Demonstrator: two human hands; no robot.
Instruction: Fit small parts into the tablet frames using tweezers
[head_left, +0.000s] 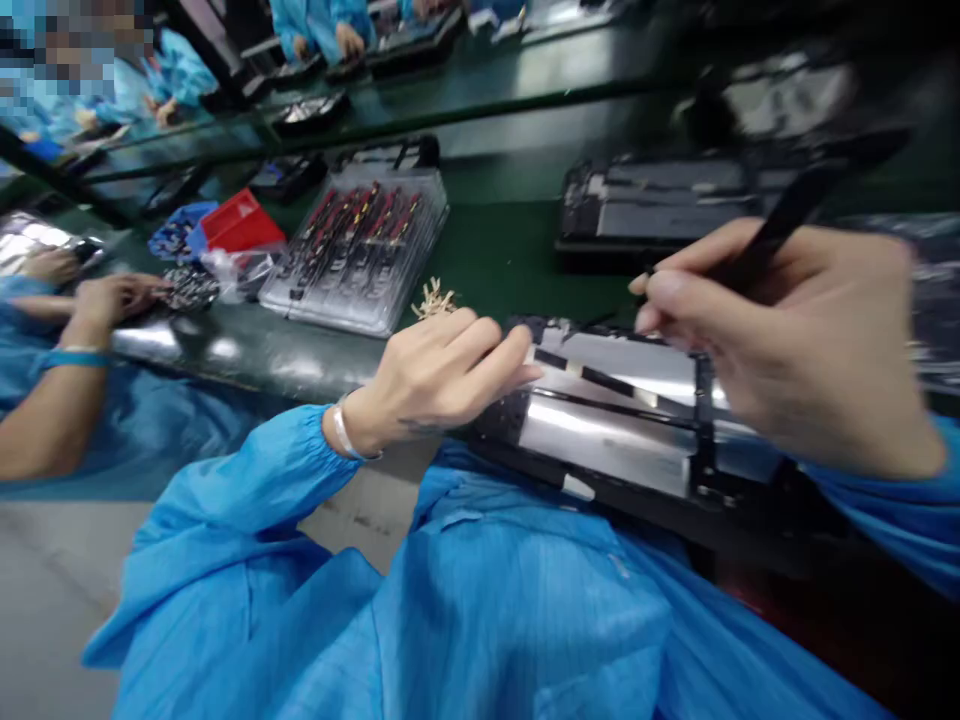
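Note:
My left hand (450,370) is closed, thumb and fingertips pinched together over the left end of an open, flat device (607,445) with silvery panels and a black frame. What the fingertips hold is hidden. A narrow black strip with pale bands (607,380) runs from beside them across the panels. My right hand (810,330) grips black tweezers (799,205), their rear end pointing up to the right. At the tip, by my thumb and forefinger, shows a small tan bit (639,284). The right hand is above the device's right part, covering some of it.
Small tan strips (435,300) lie heaped past my left hand. Behind them stands a clear tray (352,250) of red-and-black parts, near a red bin (241,222). Another device (660,200) lies beyond mine. At left, a co-worker's hands (112,300) handle small parts.

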